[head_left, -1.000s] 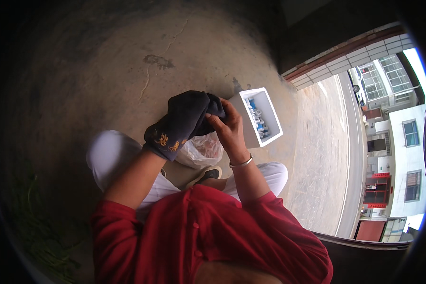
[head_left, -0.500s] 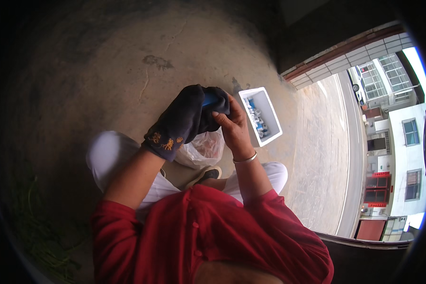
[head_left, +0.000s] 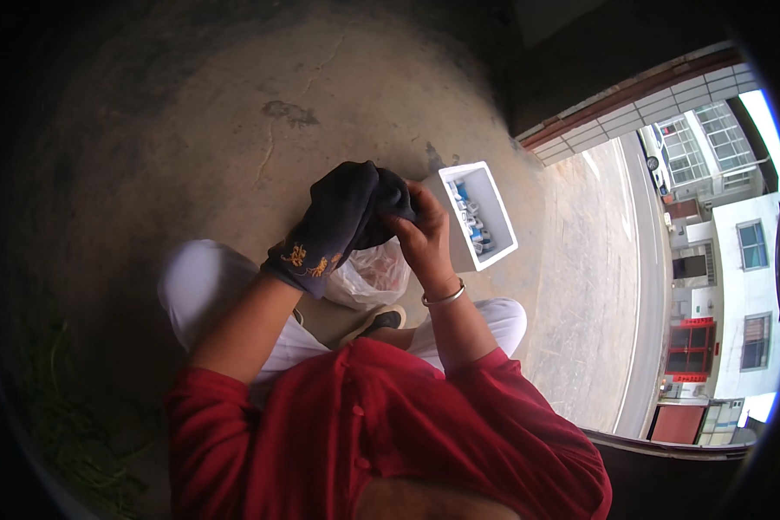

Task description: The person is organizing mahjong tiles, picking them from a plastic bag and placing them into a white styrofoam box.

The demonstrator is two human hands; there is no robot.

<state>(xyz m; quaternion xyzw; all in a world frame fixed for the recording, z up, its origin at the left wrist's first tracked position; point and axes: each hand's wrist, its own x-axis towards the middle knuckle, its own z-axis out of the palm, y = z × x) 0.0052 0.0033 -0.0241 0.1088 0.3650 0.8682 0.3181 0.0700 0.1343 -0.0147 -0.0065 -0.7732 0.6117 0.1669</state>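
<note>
My left hand (head_left: pixel 342 217) is inside a dark glove (head_left: pixel 325 234) with a gold embroidered pattern at the cuff. My bare right hand (head_left: pixel 425 238), with a thin metal bangle (head_left: pixel 444 297) at the wrist, grips the fingertip end of that glove. Both hands are raised together in front of me, above my knees in white trousers (head_left: pixel 199 286). A translucent plastic bag (head_left: pixel 374 276) lies just below the hands, between my legs.
A white foam box (head_left: pixel 494 247) holding several small bottles or tubes stands on the concrete floor (head_left: pixel 234 113) to the right of the hands. One shoe (head_left: pixel 381 319) shows under the bag. Green stalks (head_left: pixel 61 390) lie at lower left. A street and buildings are at right.
The hands have stayed almost in place. The right hand has worked along the glove's finger end, shifting slightly up and right, and the glove sits further over the left hand.
</note>
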